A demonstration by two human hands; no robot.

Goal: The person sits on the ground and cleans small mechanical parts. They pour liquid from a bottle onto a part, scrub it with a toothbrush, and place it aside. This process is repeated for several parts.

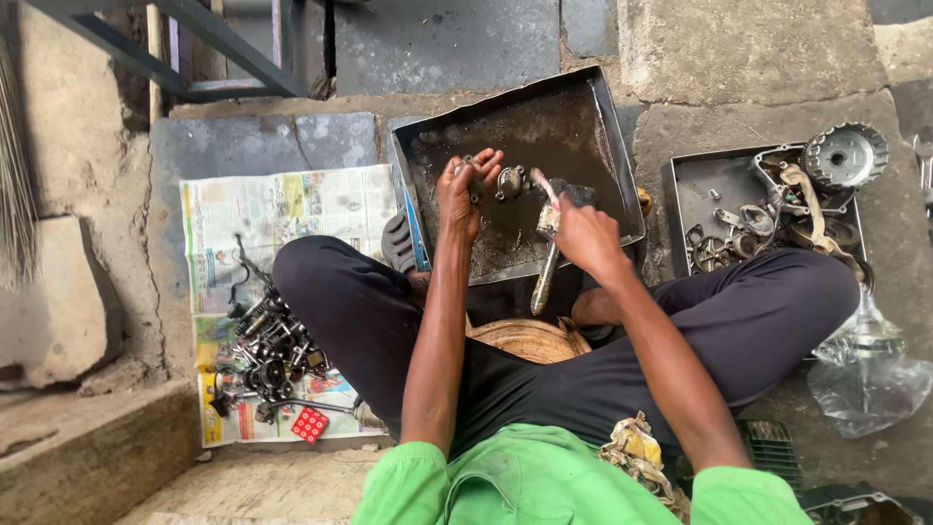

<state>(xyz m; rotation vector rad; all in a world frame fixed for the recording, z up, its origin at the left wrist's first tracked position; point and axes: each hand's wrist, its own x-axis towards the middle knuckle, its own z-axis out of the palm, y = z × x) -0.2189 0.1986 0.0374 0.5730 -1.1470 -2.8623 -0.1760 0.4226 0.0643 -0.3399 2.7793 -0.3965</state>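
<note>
I sit cross-legged on the ground over a dark, oily metal tray (573, 107). My left hand (465, 192) holds a small metal part (470, 167) between its fingertips above the tray. My right hand (583, 233) grips a paintbrush (546, 255) with a worn handle, its bristles pointing toward a rounded metal part (509, 182) lying in the tray between both hands.
A newspaper (282, 209) on the left carries a heap of greasy gears and engine parts (267, 350). A second tray (705, 190) on the right holds more parts and a round toothed component (844, 156). A crumpled plastic bag (868, 367) lies far right. A stone block (53, 301) stands left.
</note>
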